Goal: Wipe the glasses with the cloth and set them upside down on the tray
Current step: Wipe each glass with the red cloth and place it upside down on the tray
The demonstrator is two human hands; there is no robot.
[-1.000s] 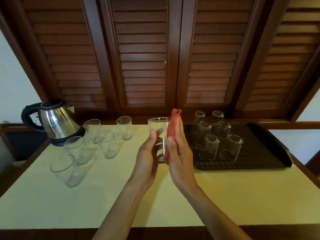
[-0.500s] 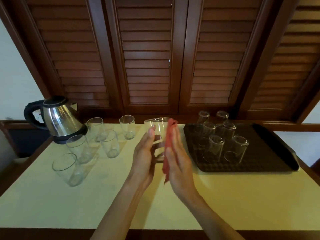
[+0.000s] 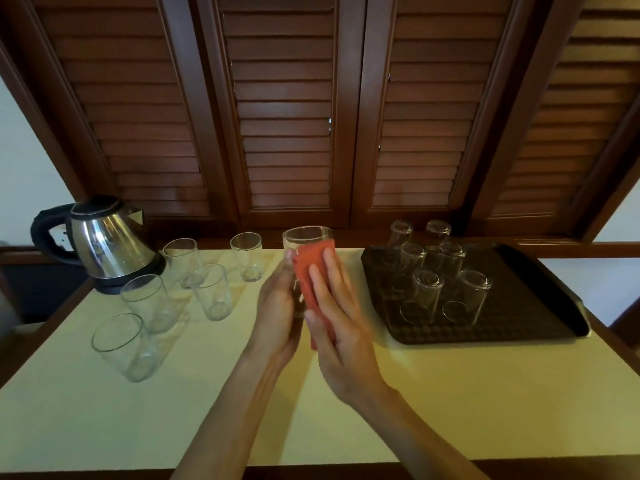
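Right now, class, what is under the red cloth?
The held glass: its rim shows above the red cloth, which the right hand presses on. The glass's covered side cannot be seen.

Clear glossy glass (image 3: 306,239); matt red cloth (image 3: 309,271); textured dark plastic tray (image 3: 540,306); polished steel kettle (image 3: 107,244); matt cream worktop (image 3: 450,393).

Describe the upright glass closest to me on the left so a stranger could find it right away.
Start at the steel kettle at the table's back left. Five upright glasses stand in front of and beside it; the glass is the one nearest the table's front edge, farthest from the kettle and left of the rest.
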